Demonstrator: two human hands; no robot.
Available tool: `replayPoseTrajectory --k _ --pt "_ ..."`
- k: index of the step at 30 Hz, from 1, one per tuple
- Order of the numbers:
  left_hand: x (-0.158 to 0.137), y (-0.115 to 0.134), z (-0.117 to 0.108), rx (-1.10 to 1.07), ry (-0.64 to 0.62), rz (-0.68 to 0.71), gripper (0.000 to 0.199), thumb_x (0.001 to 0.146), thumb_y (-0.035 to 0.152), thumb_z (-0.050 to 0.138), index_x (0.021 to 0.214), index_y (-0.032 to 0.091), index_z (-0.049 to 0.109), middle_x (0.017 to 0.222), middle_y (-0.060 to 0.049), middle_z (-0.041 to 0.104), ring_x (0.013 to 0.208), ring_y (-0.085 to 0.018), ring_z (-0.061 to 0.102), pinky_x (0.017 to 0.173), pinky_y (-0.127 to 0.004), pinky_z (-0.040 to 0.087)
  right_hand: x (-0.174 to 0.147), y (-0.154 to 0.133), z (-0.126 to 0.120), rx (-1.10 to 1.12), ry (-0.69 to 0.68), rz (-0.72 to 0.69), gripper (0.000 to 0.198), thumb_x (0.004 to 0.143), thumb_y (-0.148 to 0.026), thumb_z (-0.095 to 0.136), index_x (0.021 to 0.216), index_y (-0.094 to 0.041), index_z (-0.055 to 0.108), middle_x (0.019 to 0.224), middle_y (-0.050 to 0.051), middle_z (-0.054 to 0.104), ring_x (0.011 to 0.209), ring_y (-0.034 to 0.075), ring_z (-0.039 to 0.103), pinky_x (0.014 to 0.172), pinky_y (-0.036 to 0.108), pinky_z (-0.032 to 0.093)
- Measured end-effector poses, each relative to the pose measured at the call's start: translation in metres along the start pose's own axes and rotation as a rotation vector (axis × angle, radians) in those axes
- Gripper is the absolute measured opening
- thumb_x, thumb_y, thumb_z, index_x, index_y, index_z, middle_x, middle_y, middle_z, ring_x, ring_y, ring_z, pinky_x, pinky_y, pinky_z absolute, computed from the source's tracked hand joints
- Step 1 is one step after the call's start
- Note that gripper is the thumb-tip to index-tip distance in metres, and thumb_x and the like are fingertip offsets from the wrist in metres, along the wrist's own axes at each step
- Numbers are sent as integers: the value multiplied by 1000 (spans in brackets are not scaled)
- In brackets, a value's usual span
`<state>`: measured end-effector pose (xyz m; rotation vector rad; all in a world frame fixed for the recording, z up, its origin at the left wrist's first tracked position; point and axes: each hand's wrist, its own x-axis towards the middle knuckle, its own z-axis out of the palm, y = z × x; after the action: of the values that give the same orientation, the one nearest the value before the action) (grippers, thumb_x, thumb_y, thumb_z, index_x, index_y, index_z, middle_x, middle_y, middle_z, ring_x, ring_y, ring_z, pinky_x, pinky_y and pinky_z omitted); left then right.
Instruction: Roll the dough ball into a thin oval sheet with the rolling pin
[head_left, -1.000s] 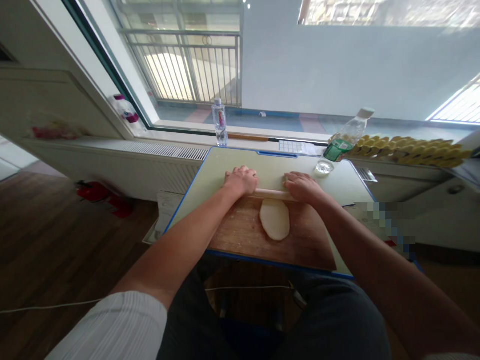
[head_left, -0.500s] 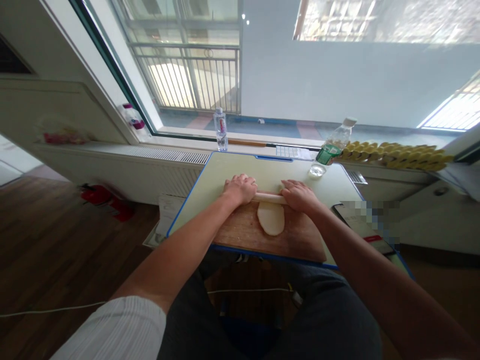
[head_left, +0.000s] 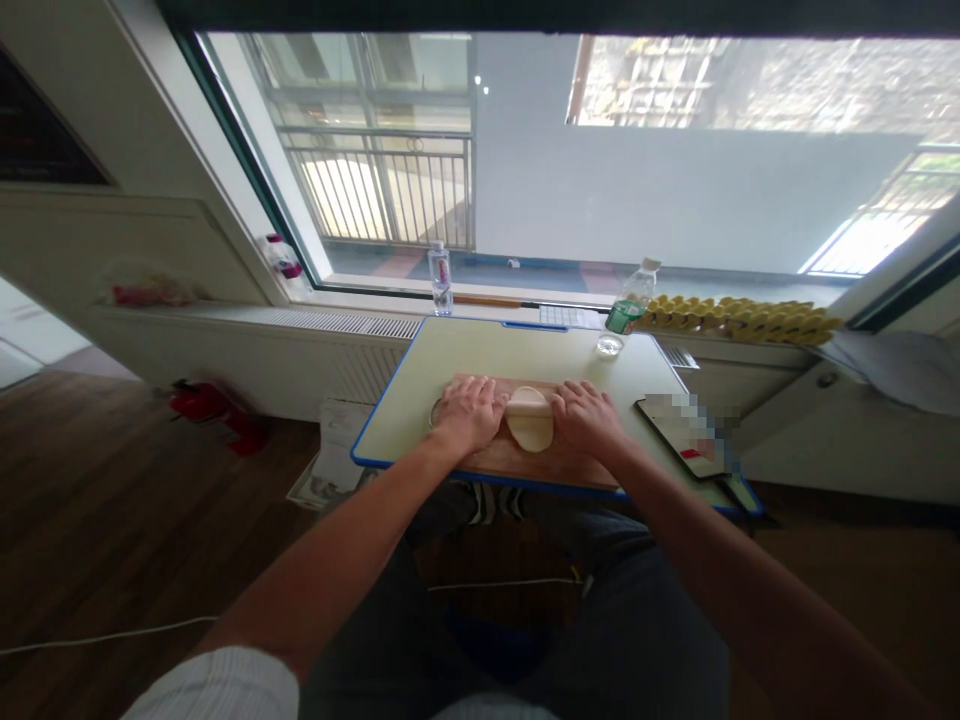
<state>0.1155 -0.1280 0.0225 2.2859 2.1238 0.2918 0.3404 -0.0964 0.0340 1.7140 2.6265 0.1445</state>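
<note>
A flattened oval of dough [head_left: 532,438] lies on a wooden board [head_left: 566,467] near the front edge of a small table. Across the dough, part way down from its far end, rests a pale rolling pin [head_left: 528,409]. My left hand [head_left: 472,408] is closed over the pin's left end, and my right hand [head_left: 585,410] covers its right end. Both ends of the pin are hidden under my fingers. Just left of my left hand, the curved rim of some round object [head_left: 434,412] peeks out, mostly covered.
The pale tabletop [head_left: 480,345] has a blue edge. A green-labelled bottle [head_left: 624,315] stands at its back right, with a dark-edged tablet-like object [head_left: 679,435] further right. Another bottle [head_left: 441,280] stands by the window. A red fire extinguisher [head_left: 217,412] is at the left.
The rolling pin has come toward me, from the dough's far end onto the dough, with both hands on it. My head view has tilted up and shifted slightly.
</note>
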Motion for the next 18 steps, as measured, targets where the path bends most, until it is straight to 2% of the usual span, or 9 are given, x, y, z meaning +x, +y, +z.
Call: replayPoseTrajectory --k 3,7,10,12,15,18 --pt "-11 2 1 -30 -8 -18 65 113 54 25 162 20 53 170 -12 52 160 -29 43 131 -54 33 -9 -2 0 12 15 -10 51 115 -35 22 131 -22 68 148 15 64 138 33 50 109 50 47" --pt "-6 2 0 -52 -37 -26 65 113 55 25 160 22 55 170 -12 53 160 -30 43 132 -60 30 -7 -2 -2 7 -3 -9 49 115 -35 24 133 -21 68 148 17 64 138 34 51 109 54 48" --pt "5 1 -3 -29 -37 -28 61 113 55 26 155 26 60 168 -9 55 158 -31 45 130 -60 32 4 -1 -2 -8 -14 -22 47 114 -36 28 134 -23 69 150 17 63 137 36 51 110 57 47" --pt "13 0 -4 -13 -29 -19 59 113 53 26 150 28 64 167 -8 57 155 -31 48 129 -59 34 14 1 1 17 -4 17 50 114 -36 26 138 -23 68 152 16 63 139 36 51 113 59 46" --pt "29 -3 -2 -12 -18 -17 57 113 52 26 146 29 67 166 -7 58 151 -31 51 128 -60 35 32 5 8 69 3 86 55 114 -37 22 148 -22 63 158 15 61 145 35 49 118 57 43" --pt "45 -6 3 -17 -26 -25 57 113 53 27 145 30 68 167 -7 57 151 -31 51 128 -62 34 48 10 18 90 -20 92 59 114 -38 20 158 -20 56 164 15 56 150 33 46 123 54 39"
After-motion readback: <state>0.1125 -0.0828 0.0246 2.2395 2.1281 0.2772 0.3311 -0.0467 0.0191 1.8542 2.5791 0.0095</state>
